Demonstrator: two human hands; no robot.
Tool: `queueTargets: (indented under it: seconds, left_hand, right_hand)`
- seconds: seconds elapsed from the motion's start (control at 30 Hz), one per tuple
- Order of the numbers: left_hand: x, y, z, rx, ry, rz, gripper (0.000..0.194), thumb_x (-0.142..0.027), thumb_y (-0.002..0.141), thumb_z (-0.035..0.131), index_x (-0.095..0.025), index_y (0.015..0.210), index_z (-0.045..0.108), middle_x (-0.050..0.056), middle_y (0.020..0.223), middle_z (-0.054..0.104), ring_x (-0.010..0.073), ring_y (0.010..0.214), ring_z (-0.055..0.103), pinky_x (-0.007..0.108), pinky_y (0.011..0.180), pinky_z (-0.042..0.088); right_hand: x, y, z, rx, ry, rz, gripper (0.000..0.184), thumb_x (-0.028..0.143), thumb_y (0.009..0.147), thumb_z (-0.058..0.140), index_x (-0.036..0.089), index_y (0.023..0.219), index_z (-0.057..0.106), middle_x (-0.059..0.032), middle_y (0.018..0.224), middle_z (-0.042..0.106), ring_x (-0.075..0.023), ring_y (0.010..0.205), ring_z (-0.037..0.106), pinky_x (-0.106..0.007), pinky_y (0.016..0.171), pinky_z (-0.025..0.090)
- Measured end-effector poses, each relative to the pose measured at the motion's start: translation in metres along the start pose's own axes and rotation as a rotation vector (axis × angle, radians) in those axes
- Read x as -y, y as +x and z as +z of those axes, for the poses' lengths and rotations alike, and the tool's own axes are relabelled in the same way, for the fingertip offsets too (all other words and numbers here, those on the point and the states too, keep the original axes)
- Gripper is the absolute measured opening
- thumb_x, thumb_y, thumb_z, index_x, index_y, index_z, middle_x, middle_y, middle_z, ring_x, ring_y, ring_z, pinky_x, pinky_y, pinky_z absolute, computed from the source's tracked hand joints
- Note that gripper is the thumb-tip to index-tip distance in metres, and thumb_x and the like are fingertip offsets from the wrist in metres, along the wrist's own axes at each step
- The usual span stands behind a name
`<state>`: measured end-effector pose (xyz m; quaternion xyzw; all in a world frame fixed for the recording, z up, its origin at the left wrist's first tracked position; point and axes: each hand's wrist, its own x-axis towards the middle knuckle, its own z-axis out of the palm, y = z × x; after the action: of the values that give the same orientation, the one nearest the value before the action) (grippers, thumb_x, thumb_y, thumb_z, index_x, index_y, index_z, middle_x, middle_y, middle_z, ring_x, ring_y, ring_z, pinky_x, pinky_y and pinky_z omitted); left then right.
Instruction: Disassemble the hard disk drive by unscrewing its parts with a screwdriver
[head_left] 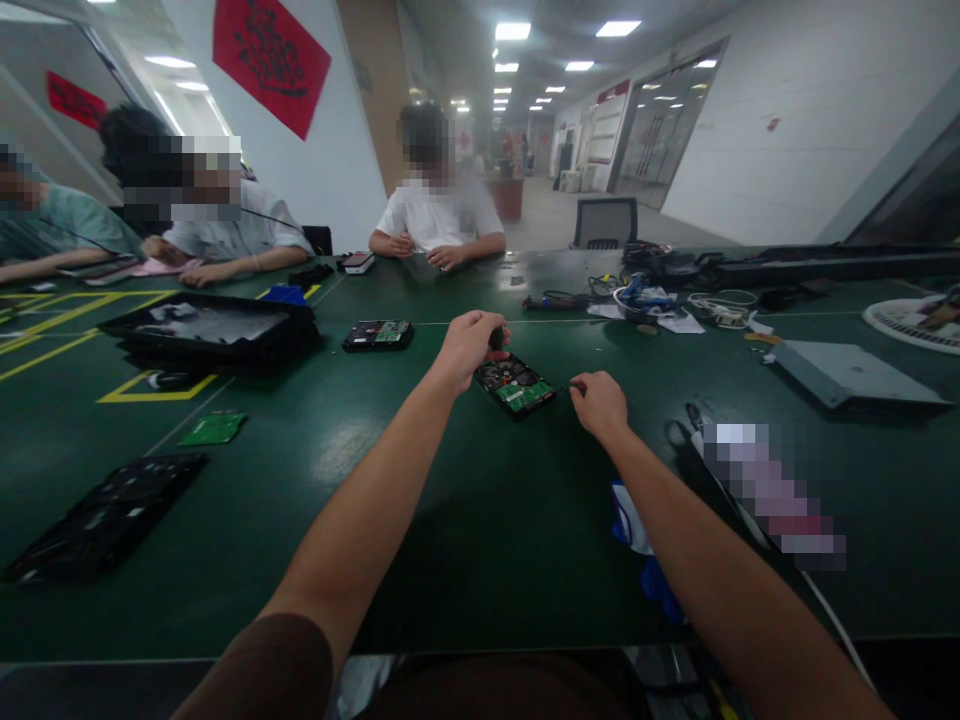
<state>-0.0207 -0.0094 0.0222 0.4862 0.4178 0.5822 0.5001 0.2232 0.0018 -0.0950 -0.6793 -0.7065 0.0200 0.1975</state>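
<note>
The left forearm [367, 510], bare below a dark sleeve [274, 655], and the bare right forearm [697, 540] converged from the near edge of the desk [480, 570]. The left hand [474, 345] was arched, fingers bent downward. The right hand [600, 402], nearer that edge, had curled fingers. Fingertip closure could not be confirmed on either.

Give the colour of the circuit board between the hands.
Circuit board: green, clearest in the head view.

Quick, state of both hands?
Left hand: fingers bent at the hard drive; grip unclear.
Right hand: fingers curled beside it; cannot tell whether holding anything.
</note>
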Motion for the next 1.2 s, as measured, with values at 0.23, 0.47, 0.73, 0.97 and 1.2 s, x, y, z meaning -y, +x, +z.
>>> queueTargets:
  seconds: [0.23, 0.47, 0.73, 0.97, 1.2]
  left_hand:
    - [0.000, 0.001, -0.001, -0.002, 0.008, 0.002, 0.011, -0.026, 0.080, 0.065, -0.015, 0.077, 0.062, 0.008, 0.081, 0.066, 0.0147, 0.073, 0.063, 0.030, 0.065, 0.056]
    - [0.001, 0.003, -0.003, -0.006, 0.026, 0.008, 0.010, -0.026, 0.080, 0.065, -0.016, 0.078, 0.064, 0.009, 0.083, 0.067, 0.0164, 0.074, 0.063, 0.030, 0.062, 0.056]
    - [0.002, 0.003, -0.003, -0.013, 0.028, 0.002, 0.013, -0.028, 0.079, 0.067, -0.015, 0.078, 0.063, 0.008, 0.080, 0.067, 0.0157, 0.073, 0.064, 0.028, 0.062, 0.055]
    - [0.003, 0.005, -0.004, -0.018, 0.030, 0.001, 0.015, -0.029, 0.079, 0.068, -0.014, 0.077, 0.063, 0.008, 0.081, 0.067, 0.0164, 0.072, 0.064, 0.030, 0.061, 0.056]
    - [0.003, 0.004, -0.004, -0.009, 0.051, 0.020, 0.016, -0.030, 0.079, 0.066, -0.014, 0.078, 0.063, 0.009, 0.083, 0.067, 0.0163, 0.074, 0.063, 0.029, 0.059, 0.056]
  right_hand:
    - [0.003, 0.000, -0.003, 0.023, -0.010, 0.020, 0.024, 0.032, 0.096, 0.053, 0.021, 0.105, 0.072, -0.0095, 0.107, 0.064, -0.0232, 0.099, 0.060, -0.035, 0.085, 0.047]
    - [0.012, -0.003, -0.007, -0.037, 0.081, -0.015, 0.021, 0.029, 0.096, 0.051, 0.019, 0.100, 0.069, -0.0093, 0.104, 0.063, -0.0232, 0.098, 0.058, -0.036, 0.087, 0.046]
    - [0.069, -0.029, -0.009, -0.063, 0.256, -0.467, 0.019, 0.028, 0.096, 0.052, 0.021, 0.102, 0.069, -0.0110, 0.119, 0.060, -0.0265, 0.115, 0.051, -0.041, 0.100, 0.039]
    - [0.078, -0.027, 0.000, -0.060, 0.277, -0.478, 0.014, 0.028, 0.093, 0.059, 0.021, 0.094, 0.071, -0.0093, 0.122, 0.063, -0.0274, 0.121, 0.048, -0.043, 0.101, 0.037]
    - [0.077, -0.025, 0.011, -0.108, 0.326, -0.513, 0.010, 0.027, 0.092, 0.063, 0.023, 0.090, 0.072, -0.0086, 0.118, 0.065, -0.0285, 0.119, 0.050, -0.045, 0.097, 0.039]
